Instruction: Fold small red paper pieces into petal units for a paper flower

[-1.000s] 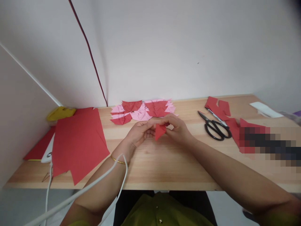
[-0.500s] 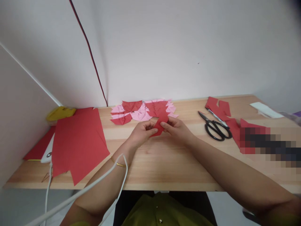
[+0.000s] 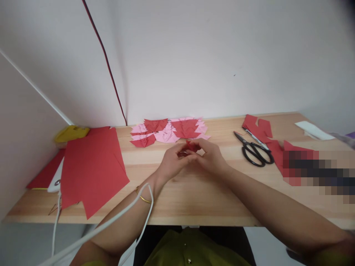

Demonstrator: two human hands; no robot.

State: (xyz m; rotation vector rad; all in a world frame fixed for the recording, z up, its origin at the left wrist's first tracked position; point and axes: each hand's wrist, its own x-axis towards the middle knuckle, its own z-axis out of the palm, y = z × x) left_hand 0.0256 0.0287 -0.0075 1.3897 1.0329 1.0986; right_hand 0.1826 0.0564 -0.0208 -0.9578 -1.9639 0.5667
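Observation:
Over the middle of the table, my left hand (image 3: 176,160) and my right hand (image 3: 209,155) meet around a small piece of red paper (image 3: 191,145). Fingers of both hands are closed on it, and most of the paper is hidden behind them. Just beyond my hands lie several cut paper pieces with jagged edges, some red (image 3: 186,128) and some pink (image 3: 167,133), near the wall. Black-handled scissors (image 3: 253,149) rest to the right of my right hand, slightly opened.
Large red sheets (image 3: 93,170) lie at the left, by a yellow object (image 3: 72,133). Red offcuts (image 3: 257,127), a pen (image 3: 256,138) and a white strip (image 3: 314,130) are on the right. A white cable (image 3: 111,216) crosses my left forearm. Part of the right side is blurred.
The red paper, shown flat and upright between my fingers before, is now turned down and mostly covered. My hands have curled closer together around it.

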